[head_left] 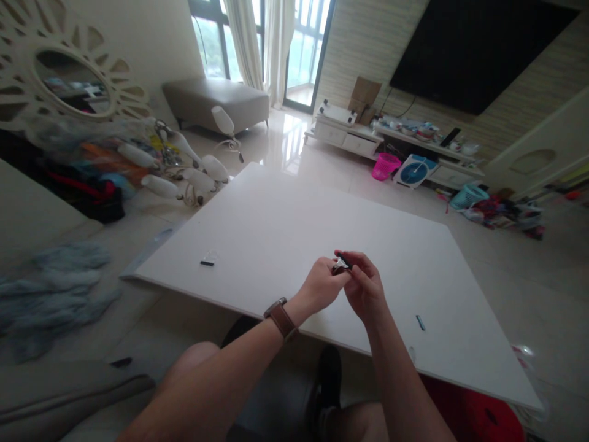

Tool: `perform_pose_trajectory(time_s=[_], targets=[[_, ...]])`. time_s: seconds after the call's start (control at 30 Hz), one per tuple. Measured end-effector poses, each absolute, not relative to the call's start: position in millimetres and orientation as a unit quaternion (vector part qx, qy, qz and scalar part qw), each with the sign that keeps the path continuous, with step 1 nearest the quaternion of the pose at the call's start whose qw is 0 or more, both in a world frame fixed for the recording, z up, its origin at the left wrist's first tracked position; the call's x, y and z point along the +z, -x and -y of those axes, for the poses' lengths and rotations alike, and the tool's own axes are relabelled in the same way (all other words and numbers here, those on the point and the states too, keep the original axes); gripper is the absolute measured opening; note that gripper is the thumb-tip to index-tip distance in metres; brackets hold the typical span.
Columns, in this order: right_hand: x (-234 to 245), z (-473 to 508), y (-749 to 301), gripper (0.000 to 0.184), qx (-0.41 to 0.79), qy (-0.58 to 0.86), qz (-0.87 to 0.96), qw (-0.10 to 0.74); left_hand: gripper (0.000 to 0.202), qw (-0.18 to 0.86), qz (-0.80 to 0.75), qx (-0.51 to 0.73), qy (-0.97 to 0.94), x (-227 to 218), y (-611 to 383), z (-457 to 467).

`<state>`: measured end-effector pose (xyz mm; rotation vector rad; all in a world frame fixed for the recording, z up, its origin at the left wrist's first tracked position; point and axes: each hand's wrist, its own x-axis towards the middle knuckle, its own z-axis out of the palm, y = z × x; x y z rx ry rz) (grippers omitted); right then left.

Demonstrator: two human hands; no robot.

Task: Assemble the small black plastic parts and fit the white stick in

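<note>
Both hands meet over the near middle of the white table (322, 227). My left hand (326, 282), with a brown-strapped watch on its wrist, is closed on a small silver metal piece (339, 264) that has a dark brown part; its kind is unclear. My right hand (365, 282) pinches a short black bar (344, 260) against that piece. Fingers hide part of both. A similar small black bar (207, 263) lies at the table's left, beside a clear plastic scrap (211, 254). Toward the right lies a small dark teal strip (420, 322).
Left of the table stands a lamp with several white shades (197, 179). A padded bench (216, 101) is by the window. Along the far wall are a TV cabinet (343, 136), a pink basket (385, 167) and a blue fan (414, 172). Something red (473, 414) sits below the near right edge.
</note>
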<state>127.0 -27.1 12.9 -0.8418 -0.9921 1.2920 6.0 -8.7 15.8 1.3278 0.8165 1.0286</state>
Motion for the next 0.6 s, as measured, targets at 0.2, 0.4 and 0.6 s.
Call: perform_pose_trajectory(time_s=[0.2, 0.4, 0.6], targets=[[8.2, 25.5, -125.1, 0.024, 0.582, 0.358, 0.413, 0.603, 0.036, 0.595, -0.348, 0.458, -0.562, 13.7, -8.0, 10.1], [3.8, 27.1, -115.2, 0.024, 0.607, 0.345, 0.382, 0.606, 0.035, 0.616, -0.33, 0.483, -0.528, 11.8, -10.8, 10.8], [8.0, 31.1, -102.9, 0.027, 0.629, 0.325, 0.348, 0.615, 0.035, 0.663, -0.311, 0.491, -0.472, 14.6, -11.9, 12.1]])
